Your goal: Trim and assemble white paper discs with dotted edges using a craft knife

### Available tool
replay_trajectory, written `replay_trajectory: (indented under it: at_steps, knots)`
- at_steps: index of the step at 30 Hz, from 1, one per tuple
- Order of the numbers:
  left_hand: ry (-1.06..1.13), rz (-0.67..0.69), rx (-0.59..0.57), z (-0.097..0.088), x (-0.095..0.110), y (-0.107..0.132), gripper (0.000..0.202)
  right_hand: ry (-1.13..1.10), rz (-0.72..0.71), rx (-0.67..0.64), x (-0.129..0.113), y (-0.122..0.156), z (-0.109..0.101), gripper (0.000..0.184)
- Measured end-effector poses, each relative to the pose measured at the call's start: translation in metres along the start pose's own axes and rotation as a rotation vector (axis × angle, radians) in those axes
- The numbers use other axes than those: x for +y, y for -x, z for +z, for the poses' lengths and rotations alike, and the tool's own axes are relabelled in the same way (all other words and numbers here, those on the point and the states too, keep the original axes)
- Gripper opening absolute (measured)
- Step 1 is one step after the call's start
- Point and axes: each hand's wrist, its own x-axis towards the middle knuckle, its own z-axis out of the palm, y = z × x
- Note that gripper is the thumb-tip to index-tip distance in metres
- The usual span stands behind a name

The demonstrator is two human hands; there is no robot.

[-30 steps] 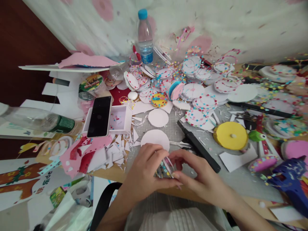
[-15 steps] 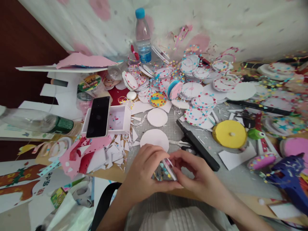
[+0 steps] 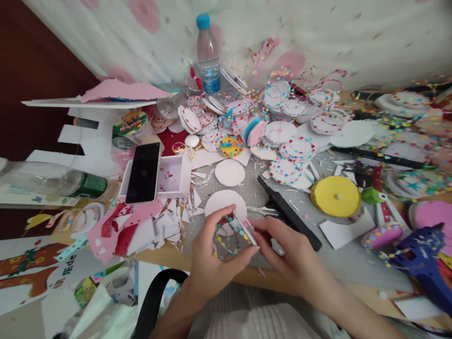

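My left hand (image 3: pixel 212 261) and my right hand (image 3: pixel 286 254) meet at the near edge of the desk over a small round craft piece (image 3: pixel 235 233), a clear disc edged with coloured paper dots. The left thumb and fingers curl round its left side. The right fingertips pinch its white right rim. A plain white paper circle (image 3: pixel 226 202) lies just beyond the hands, and a second white circle (image 3: pixel 230 172) sits behind it.
A black phone (image 3: pixel 144 173) rests on a white box. A black craft knife (image 3: pixel 288 213) lies right of the hands, beside a yellow foam disc (image 3: pixel 335 196). Several dotted paper discs (image 3: pixel 286 141), a water bottle (image 3: pixel 207 54), paper scraps (image 3: pixel 165 221) and a blue glue gun (image 3: pixel 423 266) crowd the desk.
The left fingers have spread wider, showing more of the dotted disc. The right fingers shifted along its rim. The view drifted slightly.
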Motion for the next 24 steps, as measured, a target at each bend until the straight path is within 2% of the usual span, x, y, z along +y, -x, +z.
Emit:
replay_trajectory:
  at_steps: [4, 7, 10, 14, 24]
  knots:
    - [0.049, -0.066, 0.012, 0.004, -0.001, 0.001, 0.058, 0.228, -0.097, -0.06, 0.002, -0.005, 0.001, 0.013]
    - [0.227, -0.111, -0.024, 0.003, -0.003, 0.001, 0.055, 0.424, -0.188, -0.132, 0.004, -0.01, 0.001, 0.013]
    - [0.374, -0.153, -0.082, 0.0, -0.004, 0.001, 0.056, 0.511, -0.283, -0.146, 0.005, -0.012, 0.001, 0.015]
    - [0.409, -0.224, -0.152, -0.005, -0.003, 0.001, 0.057, 0.508, -0.335, -0.139, 0.003, -0.01, -0.004, 0.021]
    - [0.391, -0.308, -0.276, -0.01, 0.004, 0.003, 0.059, 0.357, -0.283, -0.281, 0.007, -0.004, -0.006, 0.018]
